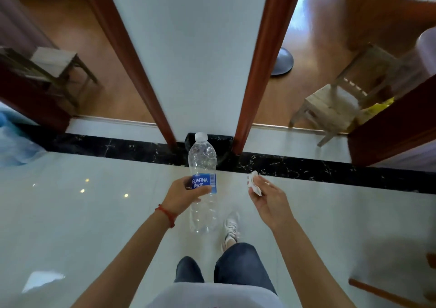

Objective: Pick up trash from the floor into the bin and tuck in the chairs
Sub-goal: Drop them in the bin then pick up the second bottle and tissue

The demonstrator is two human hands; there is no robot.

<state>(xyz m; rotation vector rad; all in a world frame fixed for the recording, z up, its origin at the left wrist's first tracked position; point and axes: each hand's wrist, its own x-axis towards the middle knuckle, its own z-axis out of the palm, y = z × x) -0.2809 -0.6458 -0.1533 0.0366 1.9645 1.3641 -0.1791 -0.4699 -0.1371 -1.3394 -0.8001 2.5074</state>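
While you stand facing the bin (225, 147), both hands are loaded and nothing has yet gone in. Your left hand (186, 194) is wrapped round the label of the bottle (202, 166), fingers closed on it, cap pointing toward the bin and the clear base hanging back toward your shoe (231, 229). The bottle looks empty. Your right hand (269, 200) sits just right of the bottle, palm half open, with the thumb and first fingers pinched on a crumpled tissue (254, 183). The bin itself is a small dark one with a black liner, set at the foot of the white wall (188, 60) between the two door frames; the bottle's cap overlaps its rim in this view, so how near you are to it cannot be told.

Judgement: collection is done for these two items, disposal is not. The floor near the bin shows no other litter. One chair (330, 104) stands loose in the doorway right of the bin, and another chair (54, 64) left of it; both appear untucked. That half of the task remains outstanding.
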